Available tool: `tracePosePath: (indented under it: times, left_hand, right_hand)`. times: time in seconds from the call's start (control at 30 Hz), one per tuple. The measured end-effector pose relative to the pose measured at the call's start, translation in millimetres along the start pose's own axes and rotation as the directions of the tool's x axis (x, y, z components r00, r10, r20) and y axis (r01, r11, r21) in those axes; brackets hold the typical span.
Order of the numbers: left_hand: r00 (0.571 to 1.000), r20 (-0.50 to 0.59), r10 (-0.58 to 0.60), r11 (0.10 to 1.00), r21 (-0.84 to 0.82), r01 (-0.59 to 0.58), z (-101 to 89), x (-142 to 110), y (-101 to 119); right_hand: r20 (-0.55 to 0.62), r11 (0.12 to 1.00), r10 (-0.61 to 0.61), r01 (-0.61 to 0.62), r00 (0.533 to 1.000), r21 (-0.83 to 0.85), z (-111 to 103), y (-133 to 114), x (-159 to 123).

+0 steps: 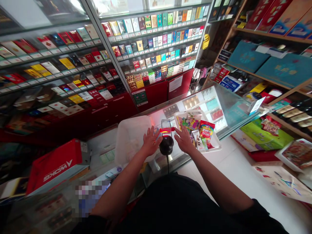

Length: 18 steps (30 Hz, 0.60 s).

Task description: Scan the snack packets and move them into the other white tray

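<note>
A thin red-wrapped stick (167,129) spans the gap between my two hands, just above a round black scanner (166,145) on a stand with a cable. My left hand (150,141) grips its left end near thumb and forefinger, with the other fingers spread. On the other side, my right hand (184,139) has its fingertips at the right end. Behind the stick, a small lit screen (166,123) is partly covered. Close to my right hand stands a white tray (216,143) of packaged sweets, including a red yaka bag (206,130).
A translucent plastic bin (122,139) sits left of my left hand on the glass counter (235,110). Farther left is a red box (57,165). Cigarette shelves (156,27) line the back, and boxes fill the wooden shelving (273,76) at right.
</note>
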<state>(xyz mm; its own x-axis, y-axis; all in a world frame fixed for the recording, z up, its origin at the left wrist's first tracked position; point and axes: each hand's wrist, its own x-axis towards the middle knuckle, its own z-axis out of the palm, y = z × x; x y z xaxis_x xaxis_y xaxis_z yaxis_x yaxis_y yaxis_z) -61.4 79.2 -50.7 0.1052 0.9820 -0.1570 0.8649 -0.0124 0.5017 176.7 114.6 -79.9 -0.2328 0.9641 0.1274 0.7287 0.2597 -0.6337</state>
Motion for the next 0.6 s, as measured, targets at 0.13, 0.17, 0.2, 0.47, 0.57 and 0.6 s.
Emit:
tracePosePath:
  times: [0.13, 0.17, 0.2, 0.47, 0.57, 0.6]
  left_hand:
    - [1.0, 0.001, -0.007, 1.0, -0.01, 0.007, 6.4, 1.7, -2.4]
    - [1.0, -0.004, -0.01, 1.0, -0.018, 0.01, 7.3, 2.1, -2.5]
    - [1.0, -0.007, -0.012, 1.0, -0.028, 0.011, 7.9, 2.3, -2.5]
    - [1.0, 0.03, -0.007, 0.998, -0.07, 0.009, 8.9, 3.5, -5.0]
    - [0.999, 0.05, -0.003, 0.997, -0.082, 0.007, 9.8, 3.3, -4.1]
    - [0.999, 0.049, -0.003, 0.997, -0.083, 0.007, 10.1, 3.0, -3.4]
  right_hand:
    - [0.013, 1.0, 0.018, -0.018, 1.0, -0.024, -1.1, 0.0, -0.7]
    - [0.02, 0.999, 0.028, -0.027, 0.999, -0.027, -1.2, -0.3, -1.5]
    - [0.027, 0.999, 0.039, -0.038, 0.999, -0.028, -1.1, -0.6, -2.4]
    - [0.035, 0.996, 0.084, -0.084, 0.996, 0.003, 3.8, 0.1, -6.1]
    - [0.023, 0.996, 0.091, -0.091, 0.996, 0.016, 4.0, 1.2, -5.4]
    - [0.019, 0.996, 0.092, -0.092, 0.996, 0.016, 4.0, 1.5, -5.4]
